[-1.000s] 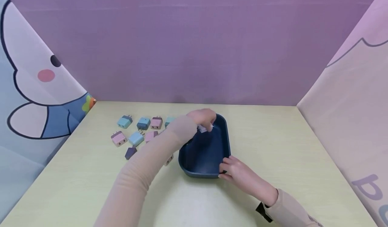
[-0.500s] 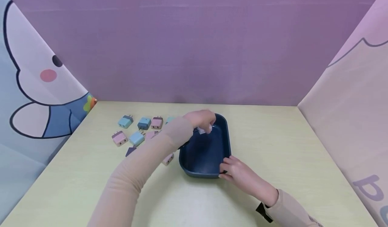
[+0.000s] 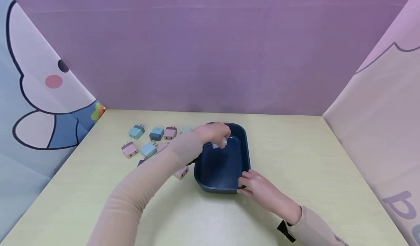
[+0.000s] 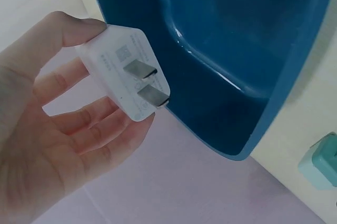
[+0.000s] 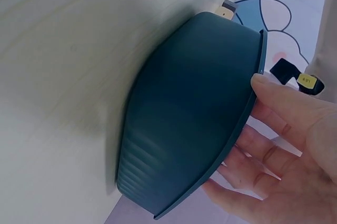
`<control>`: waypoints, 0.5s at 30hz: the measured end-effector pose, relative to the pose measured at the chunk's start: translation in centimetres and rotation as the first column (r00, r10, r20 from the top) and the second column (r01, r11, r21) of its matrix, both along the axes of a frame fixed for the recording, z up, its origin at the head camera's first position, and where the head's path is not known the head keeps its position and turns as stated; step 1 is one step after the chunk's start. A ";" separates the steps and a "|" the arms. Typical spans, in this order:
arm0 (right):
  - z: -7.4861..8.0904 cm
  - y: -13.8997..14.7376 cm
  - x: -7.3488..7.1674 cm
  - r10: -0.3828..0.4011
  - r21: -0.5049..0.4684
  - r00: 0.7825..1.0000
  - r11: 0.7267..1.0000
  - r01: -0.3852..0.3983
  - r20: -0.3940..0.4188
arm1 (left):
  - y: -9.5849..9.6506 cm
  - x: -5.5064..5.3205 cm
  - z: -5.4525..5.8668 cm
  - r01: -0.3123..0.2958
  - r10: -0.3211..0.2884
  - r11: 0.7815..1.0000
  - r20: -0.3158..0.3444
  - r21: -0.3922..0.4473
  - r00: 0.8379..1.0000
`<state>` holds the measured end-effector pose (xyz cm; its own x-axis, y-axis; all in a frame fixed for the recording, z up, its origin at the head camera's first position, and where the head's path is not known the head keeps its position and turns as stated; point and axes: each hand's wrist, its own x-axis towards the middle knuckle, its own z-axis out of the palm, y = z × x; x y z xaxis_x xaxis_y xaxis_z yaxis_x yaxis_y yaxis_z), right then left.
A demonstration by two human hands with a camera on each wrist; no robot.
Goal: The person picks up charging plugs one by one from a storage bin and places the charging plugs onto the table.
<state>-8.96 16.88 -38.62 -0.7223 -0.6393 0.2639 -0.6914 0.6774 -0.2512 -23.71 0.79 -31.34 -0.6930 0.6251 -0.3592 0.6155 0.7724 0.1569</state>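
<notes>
In the left wrist view, a white charger plug (image 4: pixel 113 69) with two flat metal prongs is pinched between the thumb and fingers of my left hand (image 4: pixel 63 124). The head view has this left hand (image 3: pixel 214 132) over the far left part of a dark blue rectangular bin (image 3: pixel 247 154); only a bit of the white plug shows under the fingers. My right hand (image 3: pixel 260 190) holds the bin's near right corner. From the right wrist view, its thumb (image 5: pixel 268 84) lies outside the rim and the fingers reach over to the inner side. The visible bin floor shows no objects.
Several two-tone chargers lie left of the bin, among them a pink one (image 3: pixel 130 149), a light blue one (image 3: pixel 148 149) and a teal one (image 3: pixel 136 131). My left sleeve (image 3: pixel 147 180) covers some of them. A purple backdrop (image 3: pixel 210 56) rises behind the table.
My left hand has shifted slightly left, still holding the white charger plug, and the left forearm has swung left over the loose chargers. The right hand and the bin stay in place.
</notes>
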 end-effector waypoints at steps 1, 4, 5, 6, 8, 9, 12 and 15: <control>0.0 0.0 0.0 -0.001 0.000 1.000 1.000 0.001 0.001 | -0.1 0.0 -0.1 0.002 -0.002 1.000 -0.004 0.005 1.000; -0.1 0.0 0.0 -0.003 0.002 1.000 1.000 0.003 0.003 | -0.4 0.1 -0.3 0.015 -0.015 1.000 -0.013 0.006 1.000; -0.1 0.0 -0.1 -0.003 0.003 1.000 1.000 0.003 0.004 | -0.5 0.1 -0.3 0.018 -0.018 1.000 -0.014 0.009 1.000; 0.0 0.0 -0.1 -0.003 0.003 1.000 1.000 0.003 0.005 | -0.6 0.2 -0.4 0.021 -0.021 1.000 -0.020 0.009 1.000; 0.0 0.0 -0.1 0.000 0.000 1.000 1.000 0.000 0.002 | -0.8 0.2 -0.4 0.031 -0.031 0.999 -0.027 0.009 0.999; 0.0 0.0 -0.1 0.001 -0.001 1.000 1.000 -0.001 0.001 | -0.9 0.3 -0.5 0.034 -0.034 0.999 -0.028 0.011 0.999; -0.1 0.0 -0.1 0.001 -0.005 1.000 1.000 -0.001 -0.002 | -1.1 0.5 -0.4 0.057 -0.056 0.998 -0.041 0.011 0.998; -0.1 0.0 -0.2 0.000 -0.004 1.000 1.000 0.000 -0.002 | -1.4 0.8 -0.3 0.069 -0.069 0.998 -0.044 0.009 0.997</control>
<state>-9.12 16.89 -38.75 -0.7217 -0.6382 0.2681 -0.6919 0.6764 -0.2522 -22.95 -0.58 -31.67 -0.6627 0.6756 -0.3231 0.6737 0.7262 0.1366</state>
